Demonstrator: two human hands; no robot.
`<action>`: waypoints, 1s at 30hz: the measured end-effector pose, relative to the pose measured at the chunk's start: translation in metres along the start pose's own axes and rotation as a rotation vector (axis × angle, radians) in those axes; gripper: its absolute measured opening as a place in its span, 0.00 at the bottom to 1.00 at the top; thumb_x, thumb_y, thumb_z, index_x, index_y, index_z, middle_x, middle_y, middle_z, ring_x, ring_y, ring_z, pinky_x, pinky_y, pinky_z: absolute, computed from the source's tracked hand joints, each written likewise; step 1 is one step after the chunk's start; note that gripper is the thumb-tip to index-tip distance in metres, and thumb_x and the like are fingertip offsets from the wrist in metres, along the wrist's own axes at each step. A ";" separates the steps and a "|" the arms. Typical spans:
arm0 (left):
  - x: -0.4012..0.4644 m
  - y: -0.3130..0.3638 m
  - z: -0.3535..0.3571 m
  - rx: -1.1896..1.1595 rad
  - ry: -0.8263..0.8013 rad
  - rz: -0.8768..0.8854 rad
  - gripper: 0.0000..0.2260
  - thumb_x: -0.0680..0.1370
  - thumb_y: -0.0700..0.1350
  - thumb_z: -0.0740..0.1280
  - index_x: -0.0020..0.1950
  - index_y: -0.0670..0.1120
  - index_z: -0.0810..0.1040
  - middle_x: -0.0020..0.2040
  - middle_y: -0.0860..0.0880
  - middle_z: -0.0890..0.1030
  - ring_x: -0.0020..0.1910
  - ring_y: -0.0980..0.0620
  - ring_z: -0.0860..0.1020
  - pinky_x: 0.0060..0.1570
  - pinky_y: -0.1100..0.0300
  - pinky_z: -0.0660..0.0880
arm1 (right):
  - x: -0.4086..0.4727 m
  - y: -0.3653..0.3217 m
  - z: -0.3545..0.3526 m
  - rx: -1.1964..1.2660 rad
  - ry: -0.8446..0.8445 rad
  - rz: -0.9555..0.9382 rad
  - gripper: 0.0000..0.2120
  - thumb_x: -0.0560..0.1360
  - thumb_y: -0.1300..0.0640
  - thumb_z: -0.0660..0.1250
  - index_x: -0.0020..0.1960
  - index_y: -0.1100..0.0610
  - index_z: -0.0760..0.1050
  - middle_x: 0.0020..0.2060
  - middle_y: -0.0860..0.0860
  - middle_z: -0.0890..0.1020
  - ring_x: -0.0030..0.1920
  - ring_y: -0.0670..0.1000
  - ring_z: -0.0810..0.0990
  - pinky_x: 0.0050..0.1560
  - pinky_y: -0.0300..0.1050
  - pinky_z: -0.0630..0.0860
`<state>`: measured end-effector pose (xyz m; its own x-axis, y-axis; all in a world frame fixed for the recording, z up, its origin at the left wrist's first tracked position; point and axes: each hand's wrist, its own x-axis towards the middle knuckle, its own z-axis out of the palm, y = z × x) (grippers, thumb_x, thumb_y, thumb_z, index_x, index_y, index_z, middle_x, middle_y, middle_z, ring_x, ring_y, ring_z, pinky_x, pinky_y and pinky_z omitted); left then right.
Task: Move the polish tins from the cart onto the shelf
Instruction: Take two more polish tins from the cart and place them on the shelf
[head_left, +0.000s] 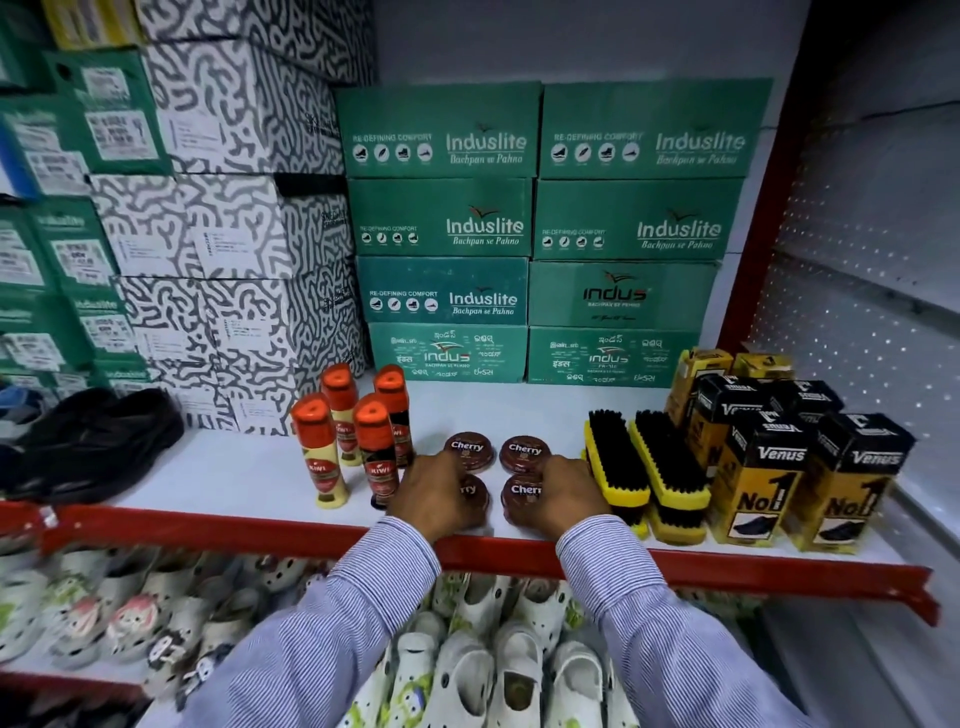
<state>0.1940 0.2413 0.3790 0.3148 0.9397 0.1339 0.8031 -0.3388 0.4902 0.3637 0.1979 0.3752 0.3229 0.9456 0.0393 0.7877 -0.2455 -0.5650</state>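
Several round brown Cherry polish tins lie flat on the white shelf (234, 467) with a red front edge. Two stand at the back: the back left tin (464, 448) and the back right tin (524, 452). My left hand (439, 493) rests over the front left tin (474, 493), fingers curled on it and hiding most of its lid. My right hand (569, 493) grips the right side of the front right tin (519, 496). Both tins sit on the shelf surface. No cart is in view.
Orange-capped Kiwi bottles (327, 447) stand left of the tins. Yellow shoe brushes (644, 467) and Venus boxes (758, 467) crowd the right. Green Induslite boxes (540, 234) are stacked behind. Black shoes (93, 441) lie far left. White clogs (493, 665) fill the lower shelf.
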 end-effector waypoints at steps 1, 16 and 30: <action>-0.001 0.000 0.000 -0.018 0.008 0.020 0.26 0.67 0.56 0.74 0.63 0.51 0.81 0.56 0.43 0.86 0.57 0.45 0.84 0.54 0.61 0.78 | -0.001 0.000 0.000 0.001 0.009 -0.004 0.31 0.59 0.42 0.74 0.60 0.51 0.79 0.55 0.57 0.85 0.55 0.58 0.84 0.54 0.43 0.79; -0.003 0.003 0.001 -0.107 0.023 0.006 0.23 0.68 0.54 0.77 0.62 0.52 0.82 0.55 0.47 0.87 0.56 0.49 0.85 0.53 0.67 0.75 | -0.003 -0.004 0.002 -0.051 0.023 0.001 0.36 0.54 0.37 0.70 0.59 0.51 0.80 0.53 0.55 0.86 0.51 0.56 0.85 0.53 0.45 0.82; -0.005 0.002 -0.003 -0.082 0.004 0.018 0.22 0.66 0.54 0.78 0.59 0.51 0.84 0.54 0.48 0.88 0.54 0.49 0.85 0.56 0.58 0.81 | -0.007 -0.008 0.000 -0.026 -0.002 -0.012 0.37 0.54 0.37 0.71 0.60 0.52 0.79 0.54 0.56 0.84 0.52 0.55 0.84 0.54 0.45 0.82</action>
<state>0.1929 0.2357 0.3817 0.3265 0.9337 0.1470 0.7533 -0.3510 0.5562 0.3551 0.1936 0.3791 0.3121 0.9490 0.0444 0.8047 -0.2393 -0.5433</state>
